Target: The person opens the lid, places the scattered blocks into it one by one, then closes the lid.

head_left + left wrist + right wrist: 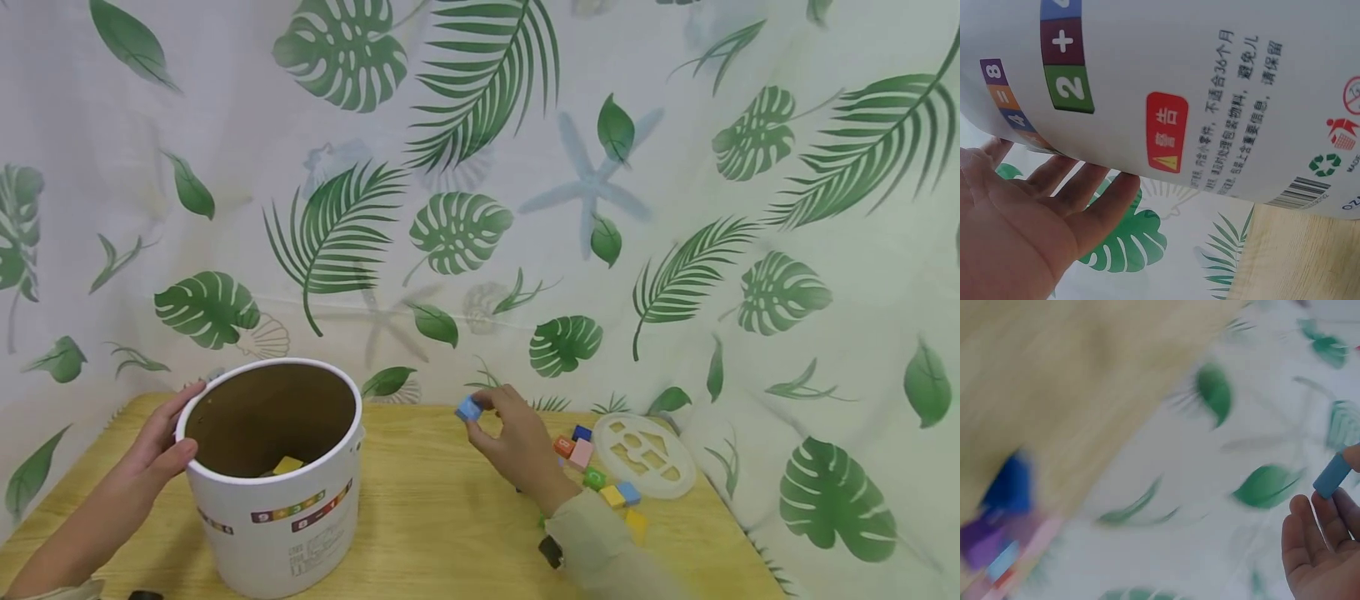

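A white bucket (330,533) with coloured number strips stands upright on the left, with a yellow block (288,465) visible inside. At its left side my left hand (161,437) grips the rim, thumb at the edge; the other fingers (1094,209) lie against the outer wall. My right hand (517,442) pinches a small blue block (468,409) between thumb and fingers, above the table to the right of the bucket. The right wrist view shows this blue block (1332,475) at the fingertips too.
Several coloured blocks, among them a pink block (581,453) and a green block (594,477), lie right of my right hand. Beside them is a whitish round lid with cutouts (607,467). A leaf-patterned curtain (480,317) hangs behind the wooden table (420,517).
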{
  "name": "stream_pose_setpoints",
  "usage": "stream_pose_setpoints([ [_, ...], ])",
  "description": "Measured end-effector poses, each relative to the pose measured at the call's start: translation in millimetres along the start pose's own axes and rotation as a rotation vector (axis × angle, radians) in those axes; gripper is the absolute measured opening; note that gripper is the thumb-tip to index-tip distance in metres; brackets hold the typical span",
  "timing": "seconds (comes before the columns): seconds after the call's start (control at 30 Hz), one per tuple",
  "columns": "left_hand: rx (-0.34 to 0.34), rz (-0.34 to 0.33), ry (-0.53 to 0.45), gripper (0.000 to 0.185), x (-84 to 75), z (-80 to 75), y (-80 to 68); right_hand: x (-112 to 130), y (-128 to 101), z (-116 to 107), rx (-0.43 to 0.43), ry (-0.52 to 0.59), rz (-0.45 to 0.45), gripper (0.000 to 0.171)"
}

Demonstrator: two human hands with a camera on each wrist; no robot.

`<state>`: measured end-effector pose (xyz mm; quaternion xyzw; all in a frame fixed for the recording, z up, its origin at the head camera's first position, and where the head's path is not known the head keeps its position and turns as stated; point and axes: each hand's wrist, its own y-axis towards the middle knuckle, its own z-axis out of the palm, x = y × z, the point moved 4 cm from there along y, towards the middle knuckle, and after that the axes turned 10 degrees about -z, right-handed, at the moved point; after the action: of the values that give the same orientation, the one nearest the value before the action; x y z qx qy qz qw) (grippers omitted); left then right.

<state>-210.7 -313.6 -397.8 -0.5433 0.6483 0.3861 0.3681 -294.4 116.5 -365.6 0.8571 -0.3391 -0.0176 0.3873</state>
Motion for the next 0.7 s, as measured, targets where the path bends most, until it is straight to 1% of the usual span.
stream_pose_setpoints([
  [0.07, 0.010, 0.003, -0.011, 0.061, 1.0, -0.4, 0.0, 17, 13, 5, -0.027, 0.074, -0.029, 0.028],
  [0.2, 0.006, 0.002, -0.010, 0.061, 1.8, -0.7, 0.1, 55, 38, 12, -0.081, 0.238, -0.085, 0.028],
  [0.27, 0.011, 0.005, -0.023, 0.061, -0.1, 0.4, 0.4, 74, 47, 15, -0.120, 0.294, -0.119, 0.027],
  [0.37, 0.021, 0.015, -0.041, 0.061, -2.8, 3.5, 1.2, 95, 55, 22, -0.198, 0.327, -0.189, 0.028],
  [0.47, 0.007, 0.031, -0.036, 0.061, -2.7, 5.3, 3.3, 112, 60, 32, -0.245, 0.335, -0.256, 0.029],
  [0.53, -0.006, 0.027, -0.026, 0.061, -0.1, 4.4, 5.2, 121, 63, 39, -0.240, 0.356, -0.281, 0.030],
  [0.6, -0.012, 0.023, -0.027, 0.061, 2.5, 2.8, 7.5, 129, 67, 43, -0.215, 0.361, -0.296, 0.029],
  [0.7, -0.011, 0.000, -0.040, 0.061, 5.6, 0.8, 9.7, 137, 75, 48, -0.135, 0.357, -0.281, 0.028],
])
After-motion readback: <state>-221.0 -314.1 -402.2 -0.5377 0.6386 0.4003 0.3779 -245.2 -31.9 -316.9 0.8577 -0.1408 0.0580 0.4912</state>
